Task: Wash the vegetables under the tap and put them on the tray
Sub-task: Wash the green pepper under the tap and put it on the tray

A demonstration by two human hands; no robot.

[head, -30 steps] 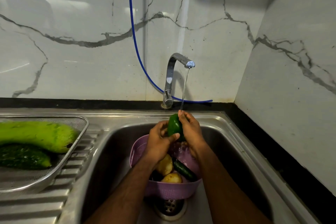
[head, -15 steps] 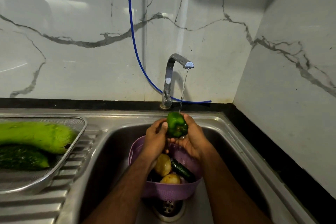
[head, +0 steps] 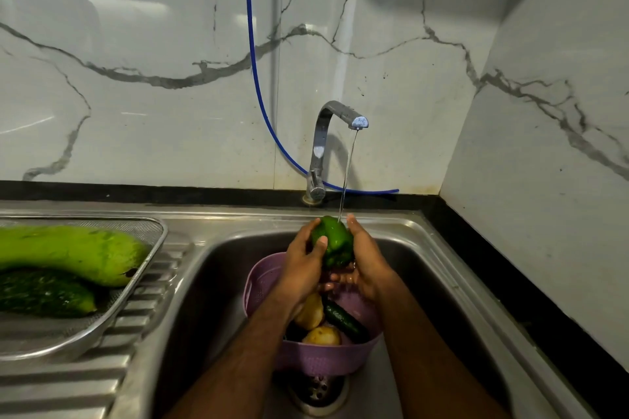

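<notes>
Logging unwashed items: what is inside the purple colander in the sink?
Inside the purple colander: two potatoes, a dark green cucumber and something dark beside them that cannot be identified. The forearms cover the rest of the inside.

Two bare forearms, no sleeves; wet hands (head: 335, 269) without rings, watch or gloves

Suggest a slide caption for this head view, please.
Both hands hold a glossy green bell pepper under the chrome tap.

Head camera looking down, close over the sink (head: 425, 248).
It's facing the tap (head: 323, 146) at twelve o'clock, tray (head: 149, 269) sitting at nine.
</notes>
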